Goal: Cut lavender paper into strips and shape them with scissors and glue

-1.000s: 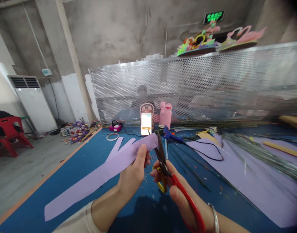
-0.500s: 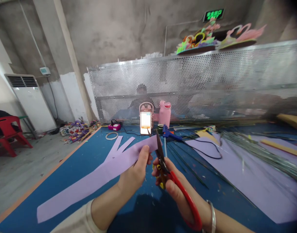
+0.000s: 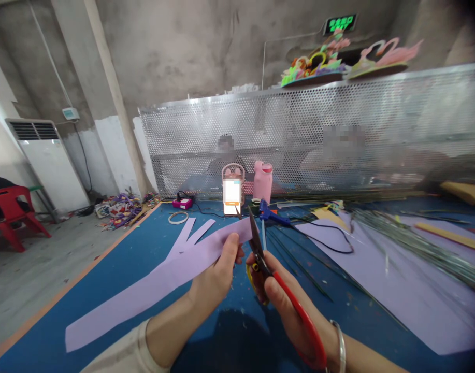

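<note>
Between thumb and fingers, my left hand (image 3: 221,264) pinches a long lilac paper strip (image 3: 155,285) near its right end. The strip slants down to the lower left, above the table. My right hand (image 3: 278,290) grips red-handled scissors (image 3: 299,311), whose blades point up and stand apart at the strip's right end. A small yellow item (image 3: 254,274) shows by the right fingers; I cannot make out what it is. Behind the strip, narrower lilac strips (image 3: 198,234) lie on the blue table (image 3: 120,269).
A lit phone (image 3: 232,197) leans at the back beside a pink bottle (image 3: 263,181). To the right are a blue glue gun (image 3: 274,215) with a black cord, a large lilac sheet (image 3: 377,280) and green stems (image 3: 423,243). A tape ring (image 3: 177,218) lies left.
The strip's lower left end has shifted slightly right and up. My right fingers and the scissor handles have moved a little, with the blades still apart. My left hand keeps its hold.
</note>
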Action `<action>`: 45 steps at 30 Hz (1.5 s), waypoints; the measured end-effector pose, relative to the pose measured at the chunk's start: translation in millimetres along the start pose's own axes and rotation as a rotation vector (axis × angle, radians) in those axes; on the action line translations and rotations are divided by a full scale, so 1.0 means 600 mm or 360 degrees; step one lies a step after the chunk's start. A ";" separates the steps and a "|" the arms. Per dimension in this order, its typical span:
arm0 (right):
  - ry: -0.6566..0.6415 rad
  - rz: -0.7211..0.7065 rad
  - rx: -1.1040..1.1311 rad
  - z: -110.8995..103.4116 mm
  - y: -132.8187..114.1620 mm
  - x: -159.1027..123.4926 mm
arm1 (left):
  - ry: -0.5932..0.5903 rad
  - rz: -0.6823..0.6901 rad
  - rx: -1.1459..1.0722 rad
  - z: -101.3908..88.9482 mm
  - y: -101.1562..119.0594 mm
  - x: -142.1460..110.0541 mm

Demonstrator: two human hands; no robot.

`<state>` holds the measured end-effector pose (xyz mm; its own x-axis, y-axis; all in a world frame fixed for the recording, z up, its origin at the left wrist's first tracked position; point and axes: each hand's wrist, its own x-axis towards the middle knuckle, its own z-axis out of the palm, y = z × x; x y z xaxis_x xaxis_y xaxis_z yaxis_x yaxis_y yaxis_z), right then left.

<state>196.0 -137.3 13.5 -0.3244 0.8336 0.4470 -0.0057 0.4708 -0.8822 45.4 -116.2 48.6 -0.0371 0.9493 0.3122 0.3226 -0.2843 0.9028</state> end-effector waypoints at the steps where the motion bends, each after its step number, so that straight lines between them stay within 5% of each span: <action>1: 0.0001 0.0006 0.0014 0.000 0.002 0.000 | -0.0007 0.0015 0.0002 0.000 0.000 0.000; 25: 0.0131 0.0233 0.0100 0.008 0.015 0.000 | 0.0035 -0.0117 -0.0069 0.003 0.009 -0.003; 45: -0.0008 -0.0002 -0.0118 0.002 0.011 -0.011 | 0.0054 -0.0104 -0.0259 0.003 -0.004 -0.002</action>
<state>197.0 -139.8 4.7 -0.3290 0.8319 0.4470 0.0642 0.4919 -0.8683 46.4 -116.3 45.2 -0.0860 0.9622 0.2584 0.1609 -0.2426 0.9567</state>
